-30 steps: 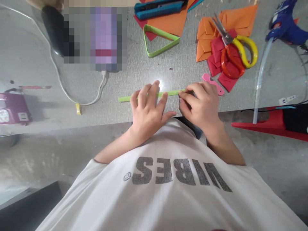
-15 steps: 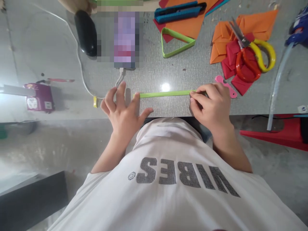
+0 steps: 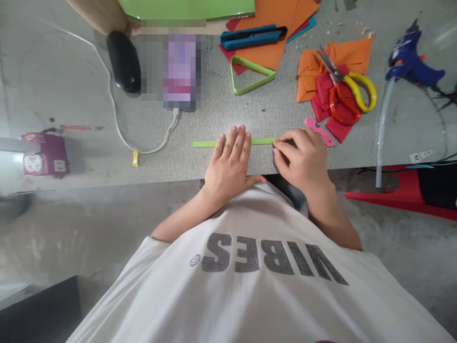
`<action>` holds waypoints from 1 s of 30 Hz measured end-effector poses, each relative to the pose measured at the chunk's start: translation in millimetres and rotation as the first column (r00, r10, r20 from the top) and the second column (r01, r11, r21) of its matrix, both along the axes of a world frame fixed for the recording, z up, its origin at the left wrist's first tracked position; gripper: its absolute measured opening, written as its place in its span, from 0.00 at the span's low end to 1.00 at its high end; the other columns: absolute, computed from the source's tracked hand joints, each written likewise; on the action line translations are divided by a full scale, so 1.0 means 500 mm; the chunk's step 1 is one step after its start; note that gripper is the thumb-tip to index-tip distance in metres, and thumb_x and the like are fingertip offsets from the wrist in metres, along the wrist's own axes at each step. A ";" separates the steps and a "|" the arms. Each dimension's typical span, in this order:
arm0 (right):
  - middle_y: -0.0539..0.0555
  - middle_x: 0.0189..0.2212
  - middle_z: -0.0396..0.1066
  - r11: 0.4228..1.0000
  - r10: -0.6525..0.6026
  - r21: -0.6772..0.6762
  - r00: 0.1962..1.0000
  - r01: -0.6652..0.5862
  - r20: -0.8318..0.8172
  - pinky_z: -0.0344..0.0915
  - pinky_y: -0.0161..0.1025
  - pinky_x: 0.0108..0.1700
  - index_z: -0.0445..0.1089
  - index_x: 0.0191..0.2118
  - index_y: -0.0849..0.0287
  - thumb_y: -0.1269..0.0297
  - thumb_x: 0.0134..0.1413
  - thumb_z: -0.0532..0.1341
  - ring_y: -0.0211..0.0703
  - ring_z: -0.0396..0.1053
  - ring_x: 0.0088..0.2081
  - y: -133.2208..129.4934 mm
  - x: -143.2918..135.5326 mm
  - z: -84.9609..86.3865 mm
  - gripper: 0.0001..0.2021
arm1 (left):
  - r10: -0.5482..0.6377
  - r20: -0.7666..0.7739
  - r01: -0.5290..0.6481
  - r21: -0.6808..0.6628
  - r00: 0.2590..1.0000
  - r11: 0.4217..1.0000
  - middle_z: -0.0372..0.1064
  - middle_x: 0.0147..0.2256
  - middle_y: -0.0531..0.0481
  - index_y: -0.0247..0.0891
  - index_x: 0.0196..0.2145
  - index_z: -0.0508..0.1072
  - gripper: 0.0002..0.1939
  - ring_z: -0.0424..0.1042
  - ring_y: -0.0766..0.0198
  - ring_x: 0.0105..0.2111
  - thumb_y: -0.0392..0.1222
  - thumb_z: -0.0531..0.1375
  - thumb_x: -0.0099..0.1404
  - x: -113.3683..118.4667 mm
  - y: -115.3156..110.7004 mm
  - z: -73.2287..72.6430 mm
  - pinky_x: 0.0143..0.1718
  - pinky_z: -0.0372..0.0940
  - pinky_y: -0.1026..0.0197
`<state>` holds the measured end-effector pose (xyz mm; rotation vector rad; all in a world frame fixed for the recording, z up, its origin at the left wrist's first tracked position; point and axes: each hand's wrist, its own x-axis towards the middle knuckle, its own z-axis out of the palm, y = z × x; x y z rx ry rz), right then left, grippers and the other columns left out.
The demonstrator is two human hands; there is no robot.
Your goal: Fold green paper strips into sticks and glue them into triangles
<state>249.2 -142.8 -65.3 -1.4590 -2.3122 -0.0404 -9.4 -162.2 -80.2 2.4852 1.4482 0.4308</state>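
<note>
A narrow green paper strip lies flat on the grey table, parallel to its front edge. My left hand rests flat across the middle of the strip, fingers stretched out, hiding that part of it. The strip's right end is pinched between the thumb and fingers of my right hand. Behind the strip stands a green triangle made of folded strip. A pink piece lies just beyond my right hand.
Scissors lie on folded orange and red papers at the right. A blue glue gun is farther right. Toward the back are a blue cutter, a phone and a black mouse. A white cable curves at the left.
My left hand has slid right from the strip's left end to its middle and now lies flat. My right hand still pinches the right end. The view has shifted a little.
</note>
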 end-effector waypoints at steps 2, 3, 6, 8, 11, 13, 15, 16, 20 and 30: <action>0.62 0.53 0.85 0.999 0.004 -0.053 1.000 -0.004 0.007 0.71 0.59 0.56 0.89 0.59 0.53 0.62 0.85 0.61 0.61 0.78 0.53 0.001 -0.010 0.006 0.17 | -0.013 -0.027 0.012 -0.029 1.000 1.000 0.58 0.87 0.20 0.25 0.88 0.61 0.60 0.58 0.26 0.89 0.80 0.60 0.84 0.011 0.007 0.001 0.91 0.50 0.32; 0.64 0.58 0.85 0.996 0.015 -0.085 1.000 -0.014 0.015 0.72 0.61 0.59 0.87 0.64 0.53 0.61 0.85 0.60 0.63 0.79 0.57 0.001 -0.017 0.009 0.18 | -0.014 -0.030 0.013 -0.035 0.999 0.999 0.57 0.87 0.21 0.27 0.88 0.62 0.60 0.58 0.25 0.89 0.80 0.61 0.83 0.010 0.009 0.001 0.91 0.50 0.31; 0.67 0.76 0.79 0.980 0.085 -0.181 0.996 -0.079 0.025 0.70 0.69 0.72 0.82 0.74 0.53 0.58 0.87 0.59 0.73 0.73 0.75 0.000 -0.036 0.016 0.23 | -0.002 -0.020 0.002 -0.039 1.000 0.999 0.59 0.87 0.24 0.32 0.88 0.65 0.57 0.59 0.25 0.88 0.80 0.62 0.82 0.000 0.008 0.003 0.91 0.50 0.31; 0.66 0.82 0.74 0.966 0.113 -0.235 0.993 -0.107 0.014 0.64 0.75 0.80 0.80 0.77 0.52 0.55 0.88 0.58 0.77 0.64 0.84 -0.005 -0.037 0.019 0.24 | 0.011 -0.003 -0.011 -0.050 1.000 0.999 0.59 0.87 0.26 0.35 0.87 0.66 0.56 0.59 0.26 0.89 0.81 0.63 0.82 -0.005 0.007 0.004 0.91 0.50 0.31; 0.65 0.84 0.72 0.958 0.075 -0.279 0.997 -0.070 0.006 0.57 0.82 0.84 0.79 0.78 0.53 0.51 0.88 0.59 0.80 0.59 0.88 -0.017 -0.014 0.023 0.26 | 0.016 0.021 -0.015 -0.061 1.000 0.998 0.59 0.87 0.26 0.37 0.87 0.67 0.57 0.57 0.25 0.89 0.82 0.64 0.80 -0.009 0.006 0.004 0.91 0.49 0.30; 0.65 0.84 0.72 0.960 0.013 -0.279 1.000 -0.005 0.027 0.55 0.84 0.85 0.80 0.78 0.53 0.49 0.88 0.60 0.81 0.58 0.88 -0.026 0.009 0.026 0.27 | 0.014 0.025 -0.013 -0.061 1.000 0.998 0.59 0.87 0.25 0.36 0.87 0.67 0.58 0.57 0.23 0.89 0.83 0.65 0.79 -0.009 0.007 0.004 0.91 0.48 0.28; 0.65 0.84 0.72 0.963 -0.052 -0.261 0.997 0.066 0.058 0.54 0.85 0.85 0.81 0.77 0.53 0.48 0.87 0.60 0.82 0.58 0.88 -0.036 0.031 0.031 0.26 | 0.019 0.021 -0.018 -0.066 1.000 0.998 0.59 0.87 0.25 0.36 0.87 0.67 0.58 0.56 0.23 0.89 0.82 0.66 0.79 -0.010 0.007 0.004 0.91 0.48 0.27; 0.66 0.84 0.72 0.964 -0.083 -0.248 0.994 0.099 0.074 0.55 0.85 0.85 0.81 0.76 0.54 0.49 0.87 0.61 0.82 0.59 0.88 -0.040 0.040 0.033 0.26 | 0.021 0.018 -0.020 -0.071 1.000 0.997 0.58 0.88 0.26 0.37 0.87 0.67 0.58 0.55 0.23 0.89 0.82 0.67 0.78 -0.011 0.007 0.005 0.91 0.48 0.27; 0.69 0.84 0.72 0.964 -0.189 -0.173 0.977 0.204 0.099 0.58 0.83 0.83 0.83 0.71 0.56 0.51 0.86 0.62 0.83 0.61 0.87 -0.052 0.059 0.035 0.23 | 0.004 -0.002 -0.004 -0.058 1.000 0.998 0.59 0.87 0.25 0.41 0.87 0.68 0.58 0.55 0.20 0.89 0.82 0.69 0.77 -0.012 0.007 0.008 0.90 0.49 0.25; 0.57 0.42 0.86 0.925 -0.193 0.272 0.944 0.266 -0.267 0.76 0.52 0.50 0.75 0.46 0.50 0.61 0.88 0.57 0.52 0.84 0.43 -0.118 0.103 -0.021 0.13 | 0.000 -0.039 0.002 0.052 0.999 0.999 0.63 0.86 0.24 0.39 0.86 0.70 0.54 0.62 0.22 0.86 0.81 0.63 0.81 -0.010 0.005 0.002 0.86 0.54 0.26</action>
